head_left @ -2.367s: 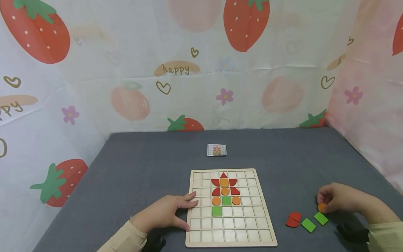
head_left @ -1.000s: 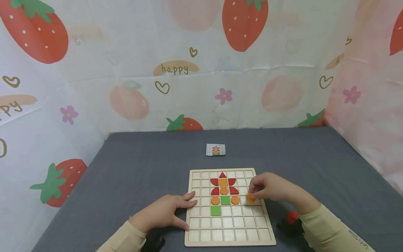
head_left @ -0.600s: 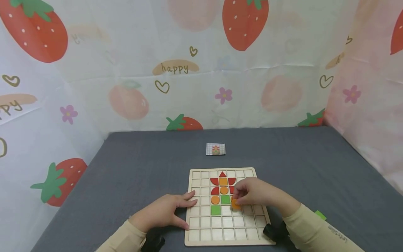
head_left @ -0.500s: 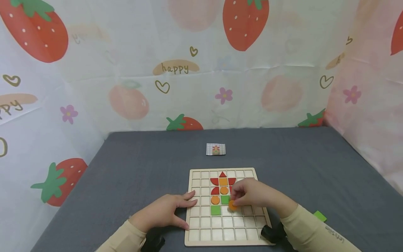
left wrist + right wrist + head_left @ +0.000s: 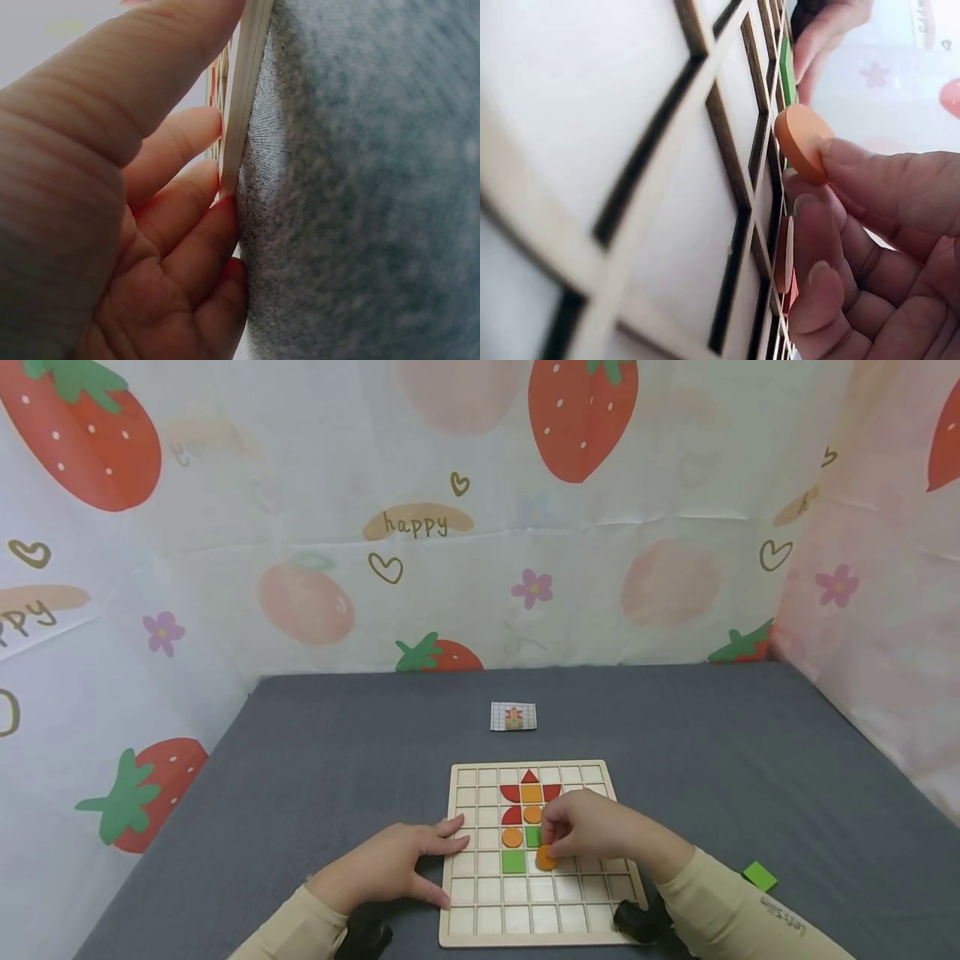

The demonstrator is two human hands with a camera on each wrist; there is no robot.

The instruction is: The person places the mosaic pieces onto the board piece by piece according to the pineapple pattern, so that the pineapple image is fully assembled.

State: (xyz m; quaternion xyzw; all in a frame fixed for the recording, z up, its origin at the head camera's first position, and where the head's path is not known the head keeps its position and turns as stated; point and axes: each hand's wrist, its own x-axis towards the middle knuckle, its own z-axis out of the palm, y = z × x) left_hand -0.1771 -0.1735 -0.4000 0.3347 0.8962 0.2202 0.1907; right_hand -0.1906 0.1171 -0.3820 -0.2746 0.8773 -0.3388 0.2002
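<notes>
My right hand (image 5: 600,831) pinches an orange wooden disc (image 5: 545,858) between thumb and fingertips. In the right wrist view the disc (image 5: 802,139) is tilted, its lower edge at the board's grid; contact is unclear. In the head view it appears over the cell right of the lower green square (image 5: 513,862). My left hand (image 5: 397,864), fingers spread and fairly straight, touches the left edge of the wooden grid board (image 5: 555,938). A red triangle (image 5: 529,776), an orange square (image 5: 531,793), red curved pieces, orange discs and green squares fill other cells. The right hand covers some pieces.
Behind the board lies a small card (image 5: 513,717) printed with a coloured pattern. A loose green square (image 5: 760,876) lies on the grey cloth (image 5: 360,743) beside my right sleeve (image 5: 735,902), which hides the area beneath. A printed curtain (image 5: 315,485) stands behind the table.
My right hand has picked up the orange disc from the loose pieces at right and carried it left over the board, then slightly nearer. The left hand has stayed at the board's edge.
</notes>
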